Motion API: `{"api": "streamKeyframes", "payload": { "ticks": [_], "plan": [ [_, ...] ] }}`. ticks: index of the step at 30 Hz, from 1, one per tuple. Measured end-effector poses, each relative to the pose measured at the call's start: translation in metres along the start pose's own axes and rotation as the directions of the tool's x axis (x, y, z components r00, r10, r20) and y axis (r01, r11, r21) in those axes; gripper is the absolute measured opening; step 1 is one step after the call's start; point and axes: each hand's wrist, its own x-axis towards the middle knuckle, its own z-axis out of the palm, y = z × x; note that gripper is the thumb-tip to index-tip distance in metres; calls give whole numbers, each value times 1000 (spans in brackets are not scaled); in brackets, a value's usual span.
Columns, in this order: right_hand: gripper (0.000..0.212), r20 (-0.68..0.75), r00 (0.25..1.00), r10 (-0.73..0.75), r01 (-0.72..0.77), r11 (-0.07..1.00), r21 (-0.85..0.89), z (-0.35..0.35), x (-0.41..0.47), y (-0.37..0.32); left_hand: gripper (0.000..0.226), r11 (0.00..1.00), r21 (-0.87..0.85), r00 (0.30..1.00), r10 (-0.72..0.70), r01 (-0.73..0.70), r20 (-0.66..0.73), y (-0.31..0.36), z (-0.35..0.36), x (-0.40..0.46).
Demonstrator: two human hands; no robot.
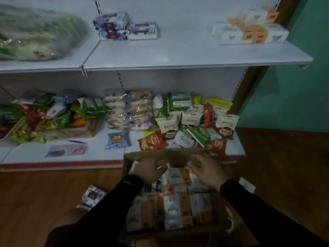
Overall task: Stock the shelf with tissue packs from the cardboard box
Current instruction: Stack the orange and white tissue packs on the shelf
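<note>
Cardboard box (220, 223) dim; hands' (148, 169) (207, 167) grip on packs (175, 210) unclear.

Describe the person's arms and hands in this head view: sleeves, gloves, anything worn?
Both arms wear long, dark, black-looking sleeves that end in snug cuffs at the wrists. The left hand and the right hand are bare: no gloves. No ring, watch or wristband shows, though the picture is dim and blurred, so small items could be missed. No markings or logos are visible on the sleeves.
</note>
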Motion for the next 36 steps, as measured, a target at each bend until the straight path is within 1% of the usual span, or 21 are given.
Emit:
{"api": "streamKeyframes", "payload": {
  "ticks": [2,3,6,8,10,11,13,15,17,19,20,23,25,26,28,29,30,31,33,35,36],
  "plan": [
    [40,115,990,87,-90,996,28,30,13,21,56,997,-16,993,-76,78,86,-15,27,18],
    [44,178,977,116,-128,990,55,46,21,33,59,994,-19,986,-104,108,129,-22,40,28],
    [63,301,940,158,-196,976,99,86,45,63,66,989,-10,963,-144,151,226,-39,77,55],
    [61,314,928,199,-237,968,87,100,60,66,66,985,-33,951,-157,172,267,-46,97,68],
    [54,314,922,228,-252,967,38,116,75,73,62,980,-66,943,-163,190,291,-52,116,80],
    [53,305,921,243,-257,966,5,123,84,76,63,975,-85,938,-171,205,302,-55,123,85],
    [59,301,911,281,-287,958,-26,135,97,80,64,964,-106,925,-200,245,324,-61,136,93],
    [61,324,896,305,-316,949,-18,143,105,79,59,950,-142,917,-219,279,334,-63,144,98],
    [56,338,885,320,-347,938,21,150,107,75,57,933,-205,920,-219,295,325,-61,146,99],
    [50,296,887,353,-397,912,101,150,104,71,52,906,-293,928,-214,305,304,-57,140,98],
    [48,266,889,373,-422,892,159,148,101,69,45,887,-342,932,-214,311,293,-55,135,97],
    [48,284,875,393,-478,794,375,133,89,62,32,804,-496,943,-246,328,225,-51,117,89],
    [46,280,886,370,-463,741,486,114,77,52,32,734,-588,939,-303,340,164,-43,100,81],
    [45,250,903,348,-429,734,526,105,72,48,30,696,-634,935,-327,338,139,-37,91,76],
    [47,186,934,305,-356,740,571,81,59,34,28,601,-740,938,-328,301,116,-20,69,65],
    [52,163,946,280,-322,752,575,67,52,24,28,545,-794,944,-310,271,109,-8,56,58],
    [62,111,966,235,-256,776,576,51,43,14,29,490,-838,950,-295,241,101,4,42,52],
    [77,61,979,196,-198,825,530,37,39,5,31,436,-873,955,-279,219,100,16,30,47],
    [105,-28,993,112,-95,928,360,7,32,-14,39,337,-923,960,-261,187,99,37,8,43],
    [114,-136,988,74,-41,972,231,-28,22,-31,35,289,-949,974,-216,129,67,66,-19,35],
    [115,-207,977,57,-16,981,192,-44,18,-39,34,297,-949,981,-187,108,53,79,-31,32]
  ]
}}
